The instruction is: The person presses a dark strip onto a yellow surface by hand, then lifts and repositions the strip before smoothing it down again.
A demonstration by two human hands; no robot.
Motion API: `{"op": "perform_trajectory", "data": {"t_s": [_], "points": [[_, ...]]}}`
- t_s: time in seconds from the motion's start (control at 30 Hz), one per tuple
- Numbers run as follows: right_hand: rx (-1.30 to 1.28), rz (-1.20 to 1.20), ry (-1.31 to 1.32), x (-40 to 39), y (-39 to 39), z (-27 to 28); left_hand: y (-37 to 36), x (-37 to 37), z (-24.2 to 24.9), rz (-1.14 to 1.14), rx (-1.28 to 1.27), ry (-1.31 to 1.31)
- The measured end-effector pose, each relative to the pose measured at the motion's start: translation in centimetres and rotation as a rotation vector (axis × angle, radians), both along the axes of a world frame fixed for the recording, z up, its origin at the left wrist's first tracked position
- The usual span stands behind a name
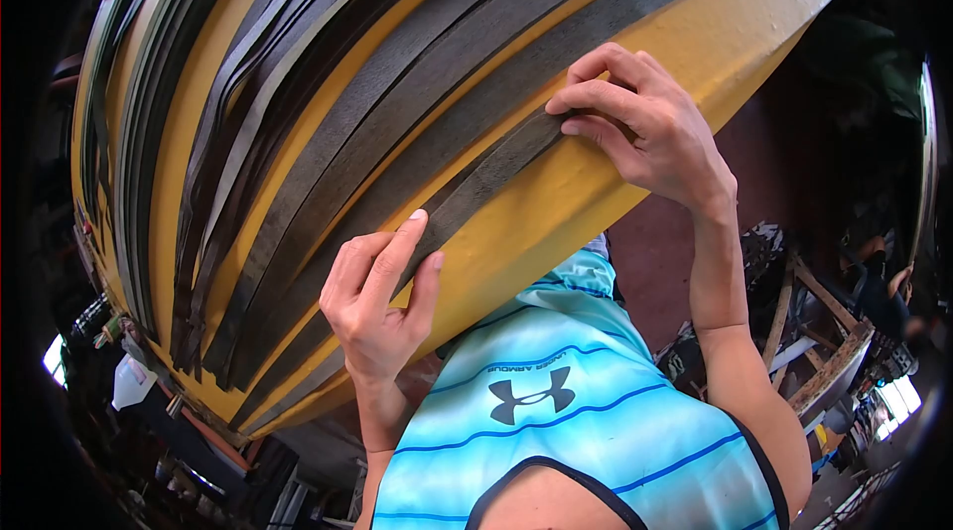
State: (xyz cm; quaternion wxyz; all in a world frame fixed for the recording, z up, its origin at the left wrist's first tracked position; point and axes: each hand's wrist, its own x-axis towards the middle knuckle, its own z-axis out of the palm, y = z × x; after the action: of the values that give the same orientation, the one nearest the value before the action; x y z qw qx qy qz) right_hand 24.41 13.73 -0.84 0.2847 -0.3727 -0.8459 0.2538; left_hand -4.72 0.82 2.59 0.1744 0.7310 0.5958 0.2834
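Observation:
A narrow dark strip [496,168] runs slantwise across the yellow table top [516,227], near its lower edge. Around its upper right end, my right hand [645,123] is closed, with thumb and fingertips pinching it. Further down the same strip is my left hand [377,302], its index fingertip on the upper edge and its thumb at the lower edge, the strip between them. The strip's lower part passes behind my left hand. Wider dark strips [397,128] lie beside it in curved rows.
Bundles of layered dark strips [149,143] cover the far left of the yellow surface. A wooden frame [834,371] stands at the lower right amid clutter. Part of another person, a hand [899,282], shows at the right edge. Below lies a reddish floor [660,272].

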Motion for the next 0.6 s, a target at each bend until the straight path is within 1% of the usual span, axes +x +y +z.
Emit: {"op": "perform_trajectory", "data": {"t_s": [0.1, 0.17, 0.2, 0.27, 0.4, 0.5, 0.57, 0.6], "points": [[-0.044, -0.012, 0.062, 0.4, -0.1, 0.2, 0.1, 0.0, 0.0, -0.005, 0.006, 0.001], [-0.295, -0.063, 0.097, 0.6, -0.4, 1.1, 0.0, 0.0, -0.1, -0.005, 0.008, 0.003], [-0.293, -0.063, 0.097, 0.7, -0.3, 0.9, 0.0, 0.1, -0.2, 0.004, 0.018, -0.008], [-0.278, -0.052, 0.179, 0.8, -0.3, 0.4, 0.0, 0.2, -0.3, 0.012, 0.033, -0.019], [-0.259, -0.053, 0.186, 0.9, -0.5, 0.2, -0.1, 0.2, -0.3, 0.015, 0.035, -0.018], [-0.234, -0.034, 0.184, 0.7, -0.6, -0.2, 0.0, 0.2, -0.2, 0.017, 0.026, -0.014], [-0.172, -0.052, 0.097, 0.4, -0.8, 0.0, 0.0, 0.1, -0.1, 0.016, 0.018, -0.011], [-0.175, -0.053, 0.098, 0.3, -0.9, 0.0, 0.0, 0.1, 0.0, 0.017, 0.014, -0.006]]}}
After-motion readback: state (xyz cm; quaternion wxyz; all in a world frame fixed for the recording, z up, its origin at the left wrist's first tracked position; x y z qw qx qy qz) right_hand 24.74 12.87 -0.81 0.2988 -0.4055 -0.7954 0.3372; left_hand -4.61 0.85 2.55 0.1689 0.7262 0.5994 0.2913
